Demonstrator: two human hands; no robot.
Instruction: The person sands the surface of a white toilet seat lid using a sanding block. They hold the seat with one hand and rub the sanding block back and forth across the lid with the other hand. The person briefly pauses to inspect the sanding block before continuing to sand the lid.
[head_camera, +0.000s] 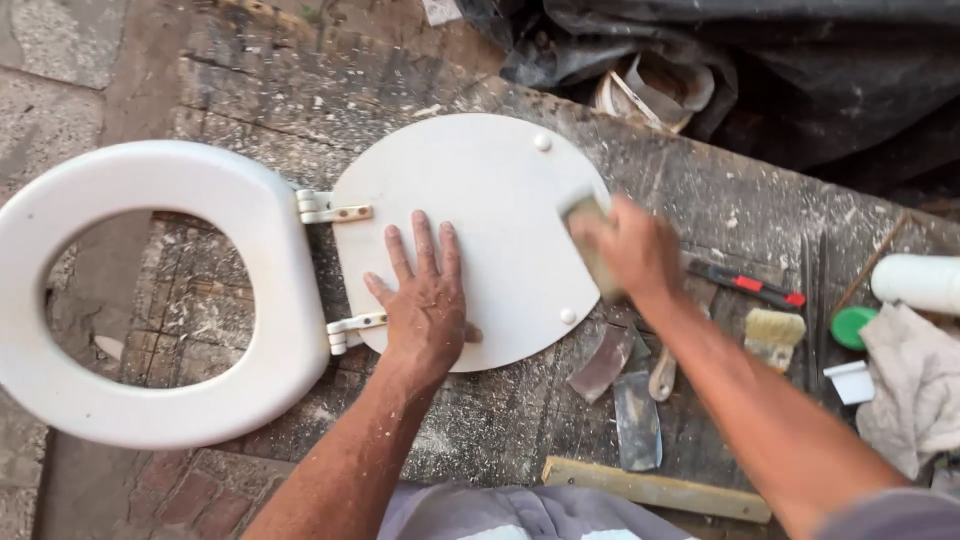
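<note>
A white toilet seat lid lies flat, underside up, on a dusty wooden workbench. Two hinges join it to the white seat ring, which hangs off the bench's left end. My left hand presses flat on the lid's near part, fingers spread. My right hand grips a small sanding block at the lid's right edge; hand and block are motion-blurred.
Right of the lid lie two putty knives, a paintbrush, a red-and-black cutter, a green cap, a white tube and a rag. A wooden strip lies at the near edge. Black plastic sheeting covers the back.
</note>
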